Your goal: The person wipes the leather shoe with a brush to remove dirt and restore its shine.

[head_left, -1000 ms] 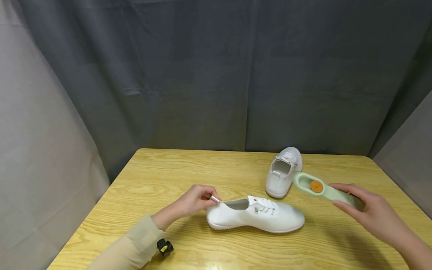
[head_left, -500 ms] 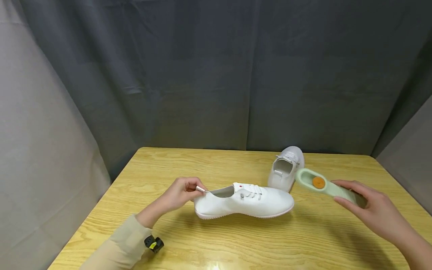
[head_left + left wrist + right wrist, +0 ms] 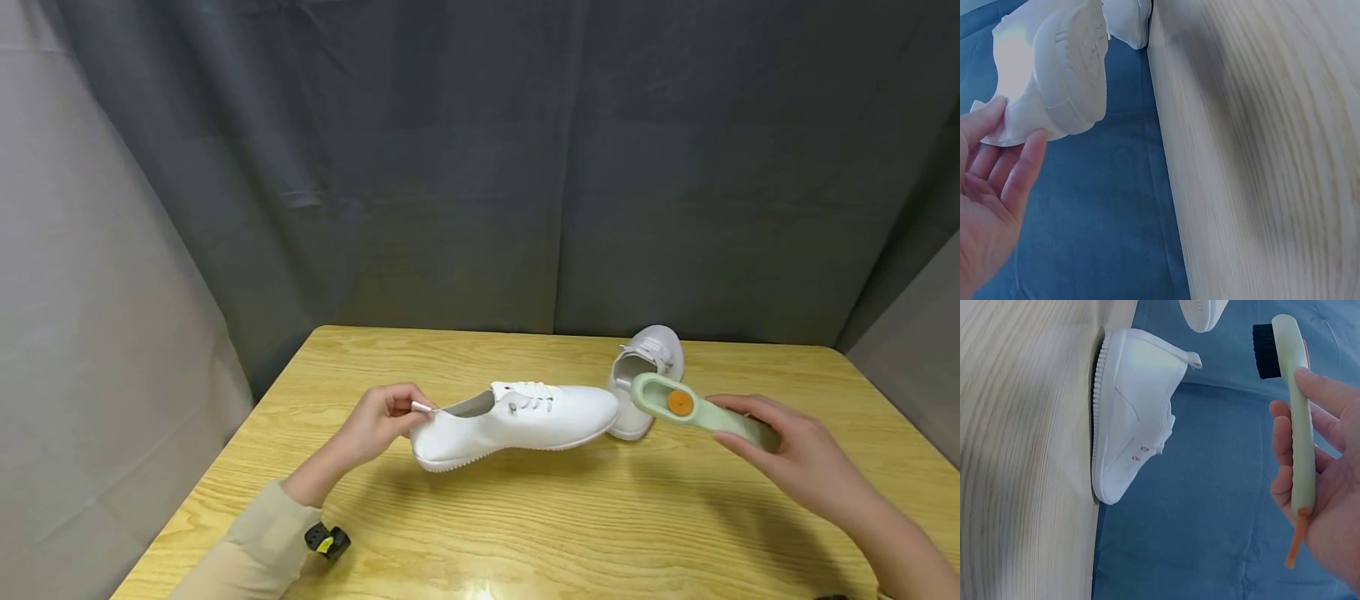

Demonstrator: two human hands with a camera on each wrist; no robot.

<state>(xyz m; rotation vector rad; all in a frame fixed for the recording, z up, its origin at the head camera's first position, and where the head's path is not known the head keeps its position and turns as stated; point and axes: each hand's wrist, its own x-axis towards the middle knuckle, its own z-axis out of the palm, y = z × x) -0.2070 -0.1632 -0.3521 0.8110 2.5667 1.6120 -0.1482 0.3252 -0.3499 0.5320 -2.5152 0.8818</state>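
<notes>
My left hand (image 3: 386, 421) pinches the heel collar of a white lace-up shoe (image 3: 517, 421) between thumb and fingers. The shoe hangs above the table, its toe pointing right and tipped slightly up. In the left wrist view its ridged sole (image 3: 1082, 59) shows. My right hand (image 3: 787, 450) grips the handle of a pale green shoe brush (image 3: 712, 415) with an orange round button. The right wrist view shows its black bristles (image 3: 1266, 351) and an orange strap (image 3: 1297, 540) at the handle's end. The brush head is right of the held shoe's toe, apart from it.
A second white shoe (image 3: 658, 350) stands at the back right of the wooden table (image 3: 487, 533), partly behind the brush head. Dark grey curtain (image 3: 450, 167) hangs beyond the table's far edge, with lighter cloth on both sides. A black device (image 3: 327, 542) is at my left sleeve.
My left hand has lifted the shoe off the table and moved it left and away from me, toe rising. The right hand, still gripping the brush, has shifted slightly left.
</notes>
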